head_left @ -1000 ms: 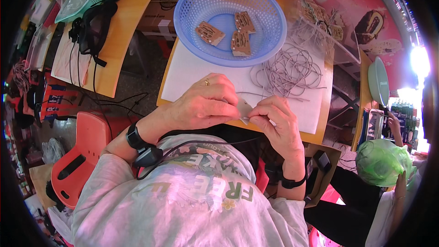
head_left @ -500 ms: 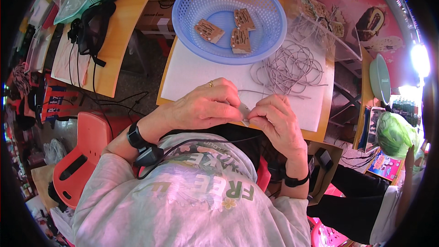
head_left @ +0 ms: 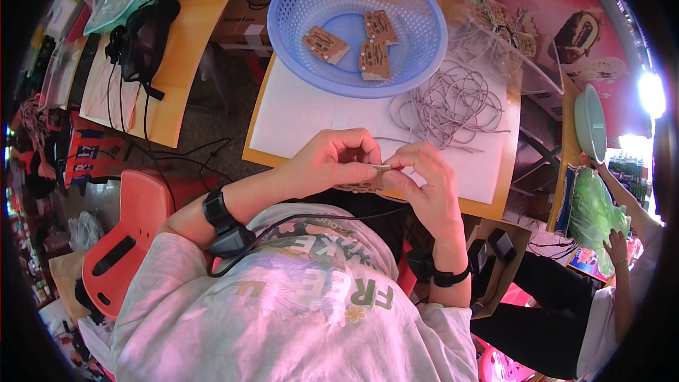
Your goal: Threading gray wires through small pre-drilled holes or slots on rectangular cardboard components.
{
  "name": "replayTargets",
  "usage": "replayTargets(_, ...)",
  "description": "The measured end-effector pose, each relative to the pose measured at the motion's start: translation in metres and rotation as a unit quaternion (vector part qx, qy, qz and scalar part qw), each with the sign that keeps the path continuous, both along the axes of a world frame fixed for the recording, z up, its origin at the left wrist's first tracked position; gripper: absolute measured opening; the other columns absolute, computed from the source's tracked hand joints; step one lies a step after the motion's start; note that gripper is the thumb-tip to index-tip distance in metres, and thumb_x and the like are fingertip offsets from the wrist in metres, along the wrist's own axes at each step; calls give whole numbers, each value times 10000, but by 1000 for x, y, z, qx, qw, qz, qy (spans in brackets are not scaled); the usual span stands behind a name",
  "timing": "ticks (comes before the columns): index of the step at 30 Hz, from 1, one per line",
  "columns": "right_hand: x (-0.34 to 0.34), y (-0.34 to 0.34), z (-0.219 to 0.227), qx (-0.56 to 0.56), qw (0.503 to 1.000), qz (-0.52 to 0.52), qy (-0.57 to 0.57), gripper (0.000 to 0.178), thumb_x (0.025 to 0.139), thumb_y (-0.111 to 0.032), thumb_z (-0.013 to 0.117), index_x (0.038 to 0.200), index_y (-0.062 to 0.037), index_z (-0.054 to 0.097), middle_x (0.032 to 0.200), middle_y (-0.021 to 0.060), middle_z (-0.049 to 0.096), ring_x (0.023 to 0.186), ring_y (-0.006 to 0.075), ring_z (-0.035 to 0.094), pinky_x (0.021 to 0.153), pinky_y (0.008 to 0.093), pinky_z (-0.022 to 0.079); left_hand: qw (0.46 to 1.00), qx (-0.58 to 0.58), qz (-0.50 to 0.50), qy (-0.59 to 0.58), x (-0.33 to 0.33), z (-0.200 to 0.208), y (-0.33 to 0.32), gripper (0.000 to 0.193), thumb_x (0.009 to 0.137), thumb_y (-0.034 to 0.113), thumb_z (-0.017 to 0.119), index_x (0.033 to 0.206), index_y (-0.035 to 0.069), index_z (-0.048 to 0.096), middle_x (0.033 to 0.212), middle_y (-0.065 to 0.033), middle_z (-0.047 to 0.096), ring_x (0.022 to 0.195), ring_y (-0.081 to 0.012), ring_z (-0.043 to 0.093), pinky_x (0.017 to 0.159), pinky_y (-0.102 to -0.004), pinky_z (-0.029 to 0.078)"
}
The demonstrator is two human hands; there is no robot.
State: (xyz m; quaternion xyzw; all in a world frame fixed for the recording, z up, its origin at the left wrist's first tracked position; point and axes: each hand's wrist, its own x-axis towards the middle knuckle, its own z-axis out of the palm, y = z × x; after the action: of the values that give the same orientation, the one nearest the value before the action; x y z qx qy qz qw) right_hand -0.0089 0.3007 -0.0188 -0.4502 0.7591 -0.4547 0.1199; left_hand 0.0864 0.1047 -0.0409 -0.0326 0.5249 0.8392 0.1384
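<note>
Close to my body, at the table's front edge, both hands pinch a small brown printed card (head_left: 364, 186). My left hand (head_left: 338, 158) grips it between thumb and fingers from the left. From the right, my right hand (head_left: 426, 180) pinches the card's upper right corner. Fingers cover part of the card. Behind my hands a tangled grey cord (head_left: 456, 107) lies on a white sheet (head_left: 283, 120), and one strand runs toward my fingers; whether it is attached to the card I cannot tell. Farther back stands a blue plastic basket (head_left: 353, 90) with 3 similar brown cards (head_left: 325, 45) inside.
A clear plastic box (head_left: 509, 42) with bundled brown cards stands at the back right. On the left table (head_left: 184, 64) lie a black strap device (head_left: 146, 46) and a green basket. An orange chair (head_left: 131, 240) is left of me. Another person handles a green bag (head_left: 595, 205) at right.
The card has turned in my hands from a pale side to its brown printed side. At right, the other person's hands have come up around the green bag.
</note>
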Motion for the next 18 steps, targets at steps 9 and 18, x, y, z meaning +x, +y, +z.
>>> replayTargets(9,4,-8,-22,10,962,-57,268,262,688,-83,737,927,-113,633,893,29,567,834,224,555,803,389,395,940,271,39,-204,-12,-13,12,100,902,42,539,998,18,525,949,-106,611,861,-234,664,772,-454,585)
replayTargets(18,16,-10,-43,37,973,-50,220,212,747,-40,686,900,-85,546,899,59,572,837,254,553,775,388,394,972,108,40,-203,1,-31,15,117,890,20,543,1003,13,513,949,-115,603,818,-249,667,764,-405,589)
